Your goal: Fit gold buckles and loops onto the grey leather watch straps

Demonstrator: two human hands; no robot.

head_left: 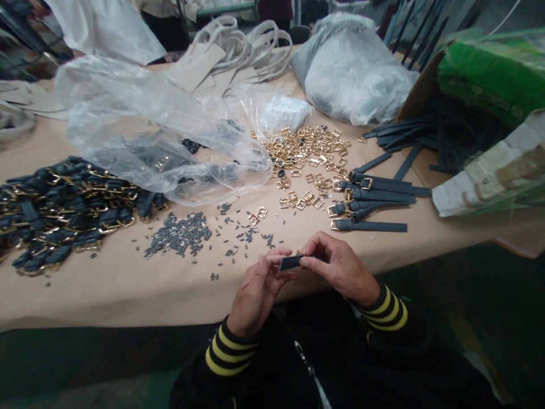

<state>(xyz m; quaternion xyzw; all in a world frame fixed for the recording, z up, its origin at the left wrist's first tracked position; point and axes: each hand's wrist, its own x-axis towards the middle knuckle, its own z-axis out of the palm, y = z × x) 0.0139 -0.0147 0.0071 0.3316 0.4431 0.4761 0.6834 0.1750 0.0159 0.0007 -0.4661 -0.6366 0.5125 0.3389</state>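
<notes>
A short dark strap (290,262) is held between my two hands at the table's front edge. My left hand (260,287) has its fingers around the strap's left end. The thumb and fingers of my right hand (338,266) pinch its right end, where a bit of gold metal shows. Just beyond my right hand lie dark straps with gold buckles (370,226). Gold buckles (304,145) form a loose pile farther back. Small dark pieces (181,234) are scattered to the left of my hands.
A heap of dark straps with gold fittings (76,210) covers the table's left side. Clear plastic (157,130) lies behind the small pieces. A full plastic bag (353,68) stands at the back. On the right, a box (481,176) with green wrapping holds dark straps.
</notes>
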